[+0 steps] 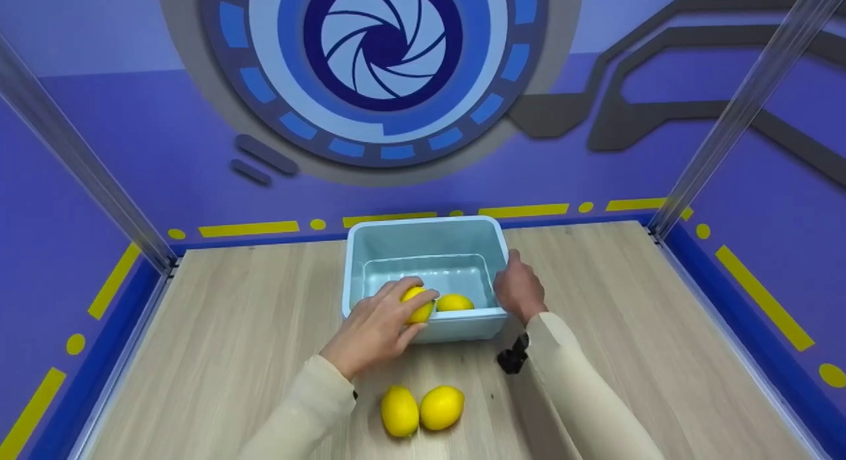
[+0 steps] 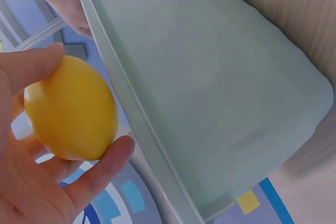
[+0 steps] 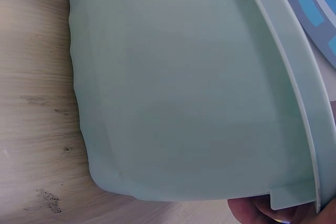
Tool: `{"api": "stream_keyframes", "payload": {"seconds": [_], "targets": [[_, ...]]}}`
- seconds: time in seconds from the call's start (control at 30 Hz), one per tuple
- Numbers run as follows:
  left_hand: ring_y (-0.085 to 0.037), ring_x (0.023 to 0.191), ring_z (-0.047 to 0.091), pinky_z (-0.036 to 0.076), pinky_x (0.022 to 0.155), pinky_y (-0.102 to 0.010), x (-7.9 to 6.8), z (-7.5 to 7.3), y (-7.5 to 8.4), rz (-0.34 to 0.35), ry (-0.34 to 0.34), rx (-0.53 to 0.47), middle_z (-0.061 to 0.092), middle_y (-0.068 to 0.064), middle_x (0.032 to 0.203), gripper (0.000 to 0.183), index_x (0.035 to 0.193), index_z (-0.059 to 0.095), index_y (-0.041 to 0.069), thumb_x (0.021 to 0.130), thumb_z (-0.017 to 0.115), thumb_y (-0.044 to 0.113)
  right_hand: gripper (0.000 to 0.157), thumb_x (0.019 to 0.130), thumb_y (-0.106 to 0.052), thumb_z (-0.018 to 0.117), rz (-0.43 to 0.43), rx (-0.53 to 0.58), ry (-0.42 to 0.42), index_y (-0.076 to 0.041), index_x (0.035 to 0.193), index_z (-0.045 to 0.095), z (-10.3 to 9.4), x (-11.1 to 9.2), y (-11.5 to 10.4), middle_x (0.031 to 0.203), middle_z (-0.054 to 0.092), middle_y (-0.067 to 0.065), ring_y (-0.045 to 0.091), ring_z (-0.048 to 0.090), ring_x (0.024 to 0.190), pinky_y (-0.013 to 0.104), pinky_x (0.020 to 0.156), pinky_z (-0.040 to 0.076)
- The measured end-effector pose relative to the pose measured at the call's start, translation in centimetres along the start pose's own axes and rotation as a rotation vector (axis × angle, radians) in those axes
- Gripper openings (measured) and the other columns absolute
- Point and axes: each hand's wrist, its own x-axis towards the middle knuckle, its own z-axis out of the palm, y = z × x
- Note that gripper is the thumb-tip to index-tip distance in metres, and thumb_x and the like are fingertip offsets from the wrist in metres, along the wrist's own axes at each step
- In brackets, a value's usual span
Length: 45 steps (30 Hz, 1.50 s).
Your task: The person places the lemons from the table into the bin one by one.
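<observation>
My left hand [image 1: 380, 324] grips a yellow lemon [image 2: 73, 108] with its thumb and fingers around it, at the near rim of a pale blue-green plastic bin [image 1: 426, 232]. Inside the bin, close to its near wall, lies another lemon [image 1: 455, 303]. At the bin's right side, my right hand [image 1: 520, 288] holds the rim; in the right wrist view its fingers [image 3: 249, 211] curl under the rim at the corner, partly hidden by it. Two more lemons [image 1: 400, 412] sit side by side on the table in front of the bin.
The wooden tabletop [image 1: 251, 328] is bounded by blue-purple printed panels [image 1: 132, 162] at the back and sides. Clear corner posts [image 1: 733, 110] rise at the back. A small black clip-like piece [image 1: 513, 357] is by the right sleeve.
</observation>
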Motion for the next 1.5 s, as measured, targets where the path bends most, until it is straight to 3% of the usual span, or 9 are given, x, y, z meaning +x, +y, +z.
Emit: {"api": "stream_keyframes", "payload": {"seconds": [0.47,1.0,1.5], "targets": [[-0.021,0.111,0.057,0.057,0.080,-0.035,0.4,0.3,-1.0,0.003,0.037,0.015,0.051,-0.003,0.135,0.046,0.137,0.052,0.034,0.092,0.065,0.030,0.052,0.100,-0.015,0.037,-0.050,-0.004,0.041,-0.004,0.149,0.023,0.0,-0.3,0.2,0.139,0.051,0.023,0.038,0.053,0.126,0.053,0.107,0.041],[-0.022,0.125,0.049,0.052,0.093,-0.046,0.5,1.0,-1.6,-0.069,0.006,-0.023,0.048,-0.004,0.141,0.042,0.135,0.054,0.034,0.094,0.062,0.028,0.049,0.101,-0.016,0.037,-0.020,0.042,0.019,-0.006,0.148,0.025,0.0,-0.3,0.1,0.141,0.049,0.019,0.034,0.052,0.127,0.053,0.108,0.040],[-0.021,0.125,0.050,0.052,0.092,-0.045,0.6,1.7,-1.9,-0.079,0.039,-0.049,0.049,-0.003,0.139,0.040,0.134,0.054,0.032,0.095,0.060,0.029,0.053,0.101,-0.016,0.038,0.000,0.045,0.005,-0.007,0.150,0.020,-0.1,-0.5,-0.1,0.145,0.045,0.019,0.034,0.050,0.130,0.053,0.110,0.038]]}}
